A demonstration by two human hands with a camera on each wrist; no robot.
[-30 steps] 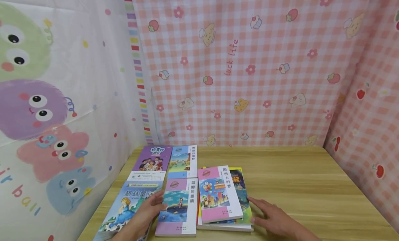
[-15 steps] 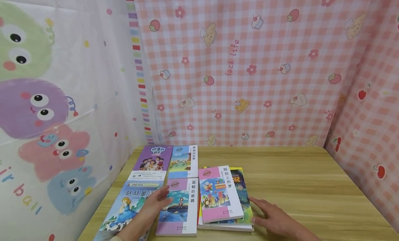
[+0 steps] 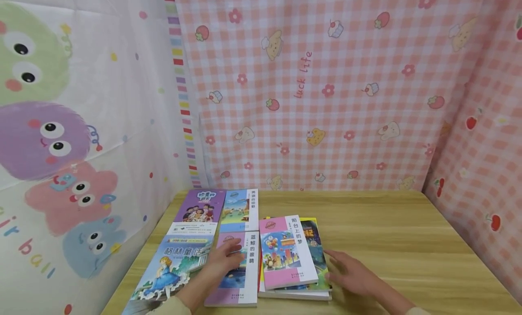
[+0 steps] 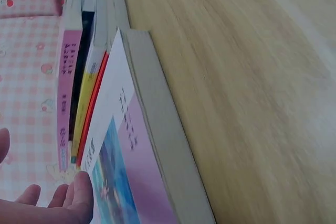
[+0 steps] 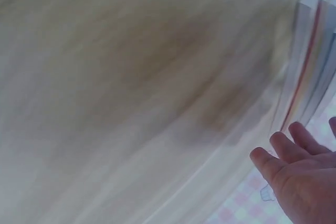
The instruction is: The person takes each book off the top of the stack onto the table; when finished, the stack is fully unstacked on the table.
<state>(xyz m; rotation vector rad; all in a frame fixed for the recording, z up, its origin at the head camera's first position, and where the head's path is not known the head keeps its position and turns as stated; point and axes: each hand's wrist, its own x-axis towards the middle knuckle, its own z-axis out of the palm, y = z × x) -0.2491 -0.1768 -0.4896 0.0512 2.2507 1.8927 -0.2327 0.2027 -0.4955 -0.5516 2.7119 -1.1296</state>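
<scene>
My left hand [image 3: 222,260] is over a pink-and-white paperback book [image 3: 236,297] with a blue sea picture, fingers loosely bent and gripping nothing; whether they touch the cover I cannot tell. To its right lies a stack topped by another pink-and-white book [image 3: 279,274] with a balloon-and-city picture. Under that shows a dark green-and-yellow book [image 3: 320,260], then pale page edges [image 3: 302,297]. Beside the stack's right edge, my right hand [image 3: 352,272] has its fingers extended, fingertips at or very near the books. In the left wrist view, the stack's pink spine [image 4: 68,87] is visible.
A blue-dress fairy-tale book [image 3: 163,274] lies at the table's left side. Behind it are a purple book [image 3: 200,210] and a blue-and-white book [image 3: 238,210]. Wooden tabletop [image 3: 387,229] extends right of the stack. Patterned cloths [image 3: 326,111] hang behind and at both sides.
My left hand has moved right, from the fairy-tale book's edge to over the pink sea-picture book. My right hand has stayed beside the stack, shifting only slightly. The books look unmoved.
</scene>
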